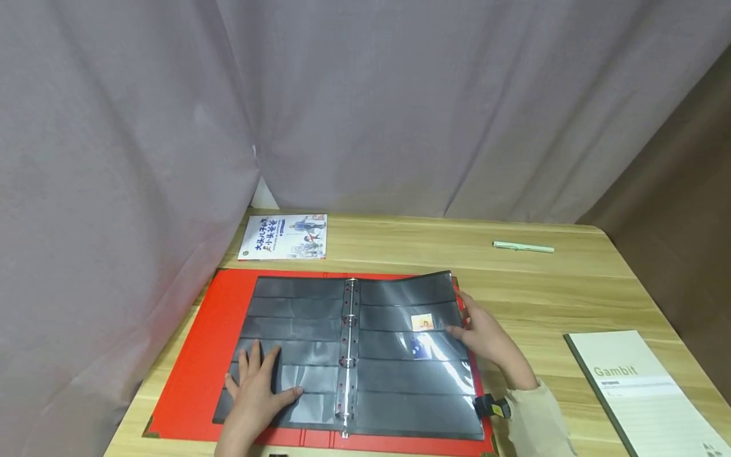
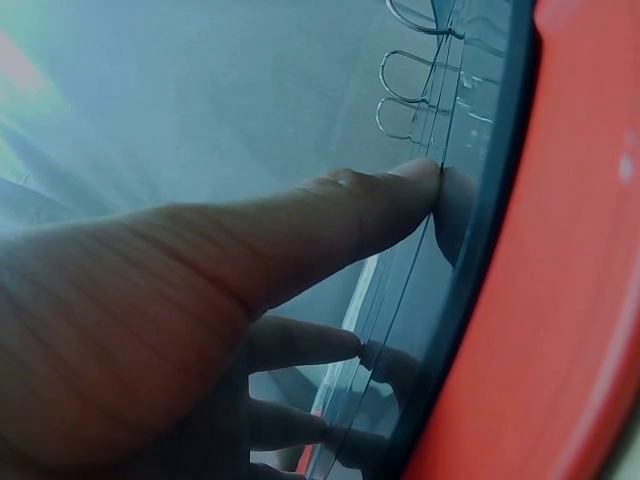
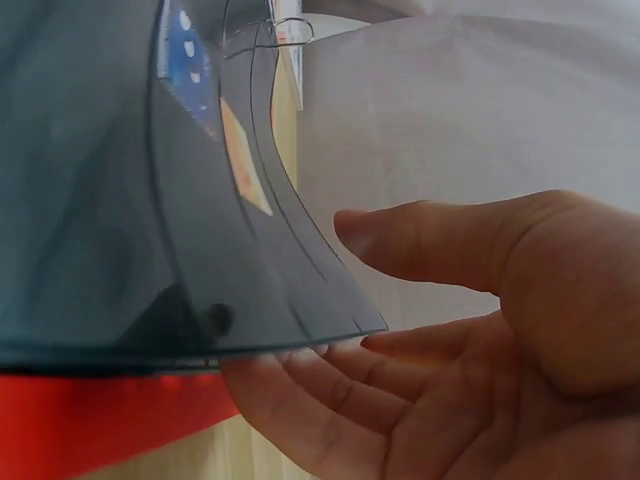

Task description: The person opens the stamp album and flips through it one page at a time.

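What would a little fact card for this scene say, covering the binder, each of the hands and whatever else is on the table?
Binder: red, lying open, metal rings in the middle
Left page: black, with rows of clear pockets
Right page: black, its outer edge raised
Pocket contents: orange-toned picture above a blue picture, right page
Left hand: spread on the left page
Right hand: at the right page's outer edge, fingers underneath, thumb above
Also on table: illustrated booklet, pale green pen, "Gambit" notebook
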`<act>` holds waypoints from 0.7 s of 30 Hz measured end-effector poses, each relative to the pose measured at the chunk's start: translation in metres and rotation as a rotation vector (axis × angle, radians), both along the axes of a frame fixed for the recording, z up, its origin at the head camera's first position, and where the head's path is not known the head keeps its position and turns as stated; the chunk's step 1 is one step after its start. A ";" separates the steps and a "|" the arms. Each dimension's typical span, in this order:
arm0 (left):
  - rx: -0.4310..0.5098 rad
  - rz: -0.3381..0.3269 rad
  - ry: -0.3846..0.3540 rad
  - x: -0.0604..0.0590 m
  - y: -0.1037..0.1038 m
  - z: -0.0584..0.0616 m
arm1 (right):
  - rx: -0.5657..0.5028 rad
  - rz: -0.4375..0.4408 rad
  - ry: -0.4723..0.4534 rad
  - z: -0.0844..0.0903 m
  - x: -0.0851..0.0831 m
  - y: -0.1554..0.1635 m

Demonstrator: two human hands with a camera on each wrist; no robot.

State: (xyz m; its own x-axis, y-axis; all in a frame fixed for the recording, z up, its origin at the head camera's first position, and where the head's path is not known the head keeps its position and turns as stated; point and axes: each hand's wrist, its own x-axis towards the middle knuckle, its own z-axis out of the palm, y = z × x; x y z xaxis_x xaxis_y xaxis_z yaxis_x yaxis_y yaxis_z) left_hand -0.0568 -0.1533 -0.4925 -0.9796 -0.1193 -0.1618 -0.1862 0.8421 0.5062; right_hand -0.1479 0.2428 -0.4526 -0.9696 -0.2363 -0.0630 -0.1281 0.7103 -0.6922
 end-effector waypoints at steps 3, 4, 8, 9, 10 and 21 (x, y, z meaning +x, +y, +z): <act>0.002 -0.001 0.001 0.000 0.000 0.000 | -0.037 0.003 -0.008 -0.003 0.005 0.004; 0.002 -0.001 0.000 0.000 0.000 0.000 | -0.052 0.005 -0.010 -0.003 0.006 0.004; 0.001 0.004 -0.006 0.000 0.001 0.000 | -0.095 0.004 -0.041 -0.007 0.010 0.006; 0.000 0.005 -0.007 0.000 0.001 0.000 | -0.088 0.004 -0.043 -0.008 0.011 0.006; 0.000 0.004 -0.008 0.000 0.001 0.000 | -0.080 0.000 -0.046 -0.008 0.012 0.007; -0.014 0.013 -0.010 0.000 0.002 0.001 | -0.176 0.025 -0.102 -0.011 0.021 0.011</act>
State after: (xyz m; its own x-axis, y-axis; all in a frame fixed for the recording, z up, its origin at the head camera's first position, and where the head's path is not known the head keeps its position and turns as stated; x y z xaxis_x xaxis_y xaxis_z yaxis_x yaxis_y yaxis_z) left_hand -0.0566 -0.1517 -0.4917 -0.9762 -0.1342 -0.1703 -0.2023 0.8463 0.4928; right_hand -0.1273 0.2541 -0.4634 -0.9540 -0.2764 -0.1158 -0.0674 0.5746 -0.8156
